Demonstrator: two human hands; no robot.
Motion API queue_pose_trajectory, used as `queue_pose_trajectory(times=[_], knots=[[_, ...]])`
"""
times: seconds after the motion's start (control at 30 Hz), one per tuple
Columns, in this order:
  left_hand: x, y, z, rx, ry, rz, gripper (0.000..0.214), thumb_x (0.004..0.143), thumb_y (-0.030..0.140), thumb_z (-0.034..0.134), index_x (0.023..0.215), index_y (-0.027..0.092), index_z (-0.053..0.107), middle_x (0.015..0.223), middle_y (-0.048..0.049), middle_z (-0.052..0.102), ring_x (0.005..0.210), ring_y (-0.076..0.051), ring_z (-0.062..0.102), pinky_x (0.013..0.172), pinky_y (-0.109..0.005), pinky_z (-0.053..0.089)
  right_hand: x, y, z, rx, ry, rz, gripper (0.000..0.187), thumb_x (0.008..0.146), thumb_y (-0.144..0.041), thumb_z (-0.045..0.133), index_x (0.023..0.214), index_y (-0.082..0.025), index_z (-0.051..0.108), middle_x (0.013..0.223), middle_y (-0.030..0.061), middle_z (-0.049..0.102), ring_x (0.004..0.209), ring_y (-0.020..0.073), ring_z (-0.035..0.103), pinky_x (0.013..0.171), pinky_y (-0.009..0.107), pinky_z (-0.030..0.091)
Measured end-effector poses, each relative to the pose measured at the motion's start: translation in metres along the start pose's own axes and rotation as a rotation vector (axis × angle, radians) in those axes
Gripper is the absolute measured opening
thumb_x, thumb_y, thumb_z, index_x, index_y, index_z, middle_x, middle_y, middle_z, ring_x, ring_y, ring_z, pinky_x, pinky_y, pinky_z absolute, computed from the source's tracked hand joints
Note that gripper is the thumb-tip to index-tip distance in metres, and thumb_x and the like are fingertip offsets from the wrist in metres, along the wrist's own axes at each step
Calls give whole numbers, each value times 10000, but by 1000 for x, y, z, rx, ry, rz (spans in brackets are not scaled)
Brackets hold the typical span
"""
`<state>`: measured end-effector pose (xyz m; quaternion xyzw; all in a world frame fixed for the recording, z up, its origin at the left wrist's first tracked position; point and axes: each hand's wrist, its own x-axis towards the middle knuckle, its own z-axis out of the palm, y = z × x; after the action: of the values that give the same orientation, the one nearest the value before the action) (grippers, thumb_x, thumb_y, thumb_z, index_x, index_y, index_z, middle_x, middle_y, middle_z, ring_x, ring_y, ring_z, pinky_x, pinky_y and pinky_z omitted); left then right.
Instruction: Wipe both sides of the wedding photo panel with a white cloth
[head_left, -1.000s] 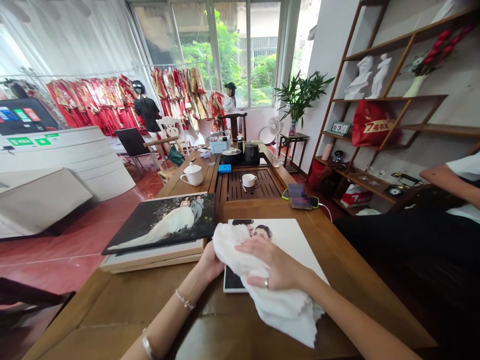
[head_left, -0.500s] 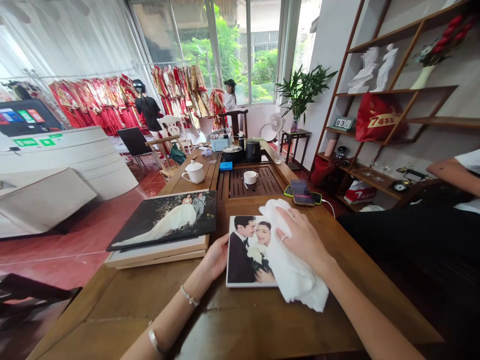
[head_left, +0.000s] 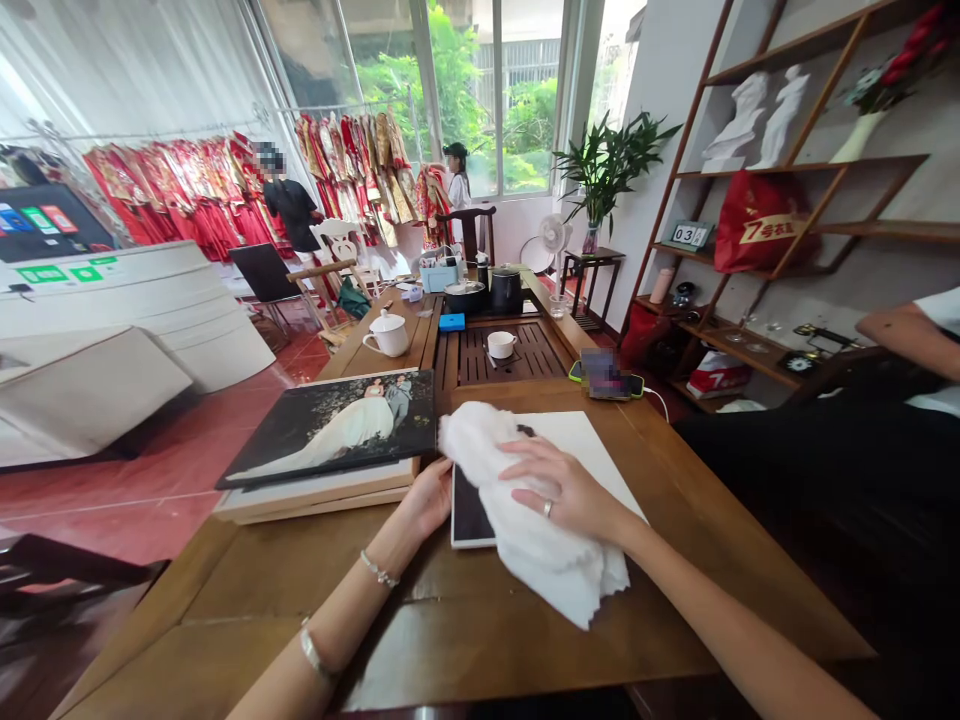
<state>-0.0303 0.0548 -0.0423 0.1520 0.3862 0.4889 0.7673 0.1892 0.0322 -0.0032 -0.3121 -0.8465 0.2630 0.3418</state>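
Observation:
A white-bordered wedding photo panel (head_left: 581, 445) lies flat on the wooden table (head_left: 247, 590) in front of me. My right hand (head_left: 559, 490) lies flat with spread fingers on a white cloth (head_left: 525, 540) that covers the panel's left half. My left hand (head_left: 427, 497) rests against the panel's left edge, fingers curled around it. Just left of that hand lies a stack of larger photo panels (head_left: 330, 440), the top one showing a couple on a dark ground.
A phone (head_left: 606, 378) on a cable lies beyond the panel. Further back stand a tea tray (head_left: 499, 365) with a white cup (head_left: 499, 343), a white teapot (head_left: 388, 333) and kettles. Another person's arm (head_left: 900, 335) is at the right. Shelves line the right wall.
My right hand swept the cloth from the panel's left to its right side, baring the couple's picture, then back left over it. My left hand stayed at the panel's left edge.

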Motion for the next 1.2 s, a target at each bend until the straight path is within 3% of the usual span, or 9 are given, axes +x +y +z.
queue_pose_trajectory(times=[0.23, 0.33, 0.5, 0.57, 0.63, 0.8, 0.93, 1.03, 1.2], knots=[[1, 1, -5, -10, -18, 3, 321, 906, 104, 447, 1184, 103, 606, 978, -108, 749, 801, -203, 726, 842, -326, 548, -1, -1, -10, 123, 54, 352, 619, 640, -302, 786, 1216, -249, 569, 1095, 55, 594, 961, 214, 579, 909, 399, 453], [1, 3, -8, -11, -30, -8, 290, 913, 143, 476, 1168, 110, 610, 953, -108, 750, 760, -193, 728, 817, -322, 558, -2, 19, -35, 189, 211, 467, 499, 631, -325, 776, 1093, -208, 626, 1009, 51, 640, 920, 219, 599, 881, 394, 462], [1, 3, -8, -9, -41, -18, 278, 913, 170, 500, 1162, 117, 610, 918, -103, 751, 723, -182, 725, 807, -320, 562, -10, 23, -75, 248, 741, 273, 533, 646, -391, 773, 1108, -227, 564, 1072, 77, 640, 959, 247, 622, 794, 372, 509], [1, 3, -7, -5, -36, -17, 280, 915, 156, 492, 1164, 114, 611, 898, -100, 751, 704, -177, 722, 802, -317, 559, -13, 14, -79, 222, 817, 155, 600, 674, -421, 760, 1193, -249, 514, 1126, 89, 619, 995, 254, 616, 800, 383, 517], [-1, 3, -5, 3, -26, -14, 282, 917, 148, 482, 1164, 106, 612, 874, -98, 752, 683, -175, 717, 790, -315, 557, -13, 3, -73, 205, 683, 77, 669, 696, -437, 744, 1275, -257, 462, 1217, 103, 586, 1078, 263, 587, 871, 408, 504], [-6, 4, 1, 22, 3, 11, 274, 925, 123, 449, 1139, 101, 620, 844, -84, 754, 610, -152, 698, 701, -273, 558, -5, -5, -29, -131, 41, 90, 502, 821, -320, 617, 1310, -281, 512, 1343, 84, 526, 1262, 259, 455, 1063, 482, 350], [-7, 5, 4, 24, 13, 22, 271, 929, 106, 433, 1127, 111, 618, 836, -70, 754, 585, -135, 690, 656, -244, 554, -2, 11, -10, -507, 28, 304, 501, 833, -399, 612, 1324, -360, 521, 1463, 80, 395, 1377, 362, 250, 1059, 679, 168], [-7, 4, 4, 24, 18, 19, 284, 936, 113, 416, 1149, 98, 603, 821, -74, 754, 600, -143, 696, 683, -255, 558, -1, 19, -10, -509, 24, 403, 536, 873, -440, 554, 1385, -311, 464, 1464, 114, 396, 1370, 345, 280, 1062, 604, 260], [-5, 3, 7, 14, -4, 11, 362, 916, 74, 402, 1243, 94, 558, 941, -102, 754, 716, -173, 719, 805, -302, 548, 5, 3, -2, -436, -112, 125, 517, 917, -512, 463, 1399, -325, 445, 1427, 111, 458, 1345, 306, 333, 1081, 535, 270]])
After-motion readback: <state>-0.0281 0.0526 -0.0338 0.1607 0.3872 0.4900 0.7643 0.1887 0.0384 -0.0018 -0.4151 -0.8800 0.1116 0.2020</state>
